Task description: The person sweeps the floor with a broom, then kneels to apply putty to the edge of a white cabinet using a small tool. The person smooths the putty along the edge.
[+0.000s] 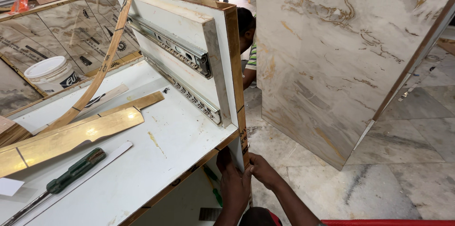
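Both hands are pressing the brown edge strip onto the white cabinet panel's front edge: left hand with fingers flat against it, right hand pinching it, steadying while a green-handled screwdriver is lying nearby

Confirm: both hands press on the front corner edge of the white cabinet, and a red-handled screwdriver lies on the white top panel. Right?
Not quite. In the head view the screwdriver on the white top panel has a green handle, not red. The rest holds: the left hand and right hand both press on the cabinet's front corner edge.
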